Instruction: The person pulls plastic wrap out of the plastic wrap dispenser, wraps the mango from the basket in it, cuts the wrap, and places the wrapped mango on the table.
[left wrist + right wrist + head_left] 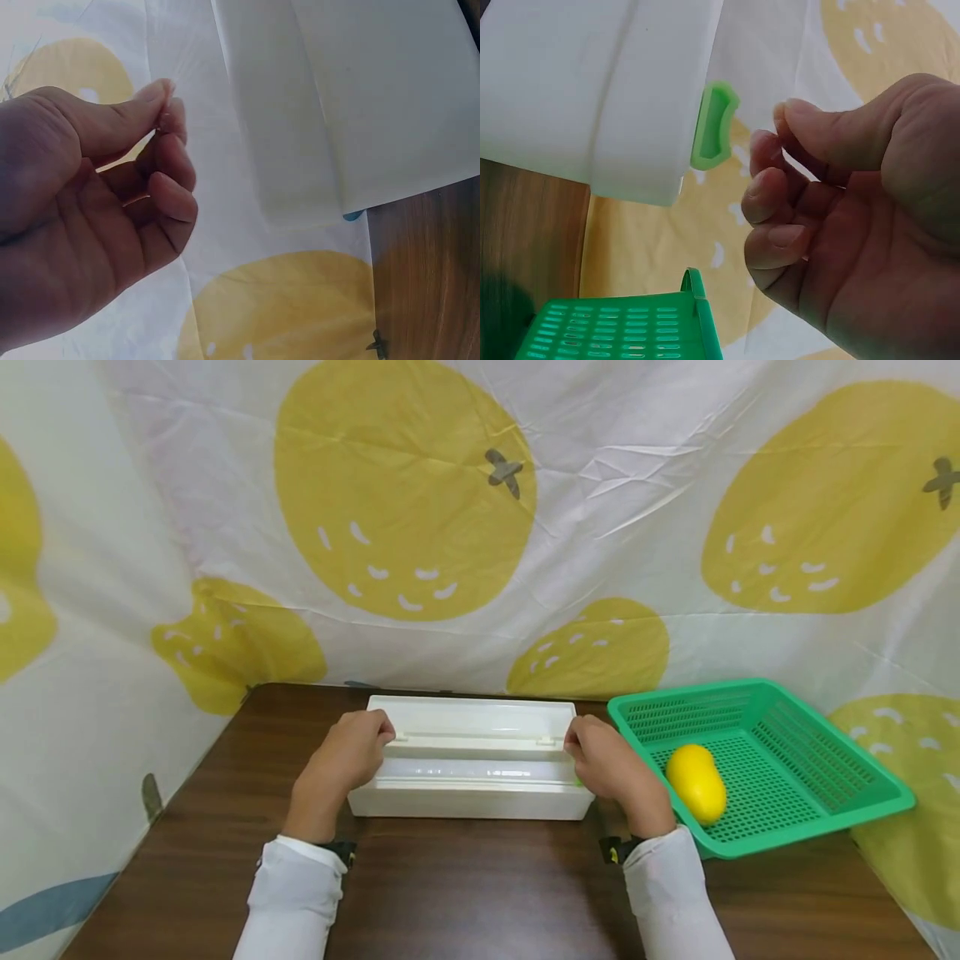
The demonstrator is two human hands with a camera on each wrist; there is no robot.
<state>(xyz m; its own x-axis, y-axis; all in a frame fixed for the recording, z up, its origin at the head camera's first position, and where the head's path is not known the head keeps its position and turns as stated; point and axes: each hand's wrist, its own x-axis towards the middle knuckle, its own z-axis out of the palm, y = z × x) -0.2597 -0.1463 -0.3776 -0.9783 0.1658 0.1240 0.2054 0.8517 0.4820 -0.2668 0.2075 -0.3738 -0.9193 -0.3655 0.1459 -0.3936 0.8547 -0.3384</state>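
Oblong white box (471,802): 1, wood-grain surface (480,885), far edge
Left hand (351,753), right hand (609,758): pinch clear film (177,66)
Perforated green basket (813,828): 1, right edge

A long white box (472,804) sits level, just below and between the left hand (351,753) and right hand (606,758), its hinged lid (472,714) swung open beyond them. Inside, between the grips, lies a glossy, pale roll (476,768). Thumb and fingers of each hand seem to pinch clear film, its outline hard to make out.
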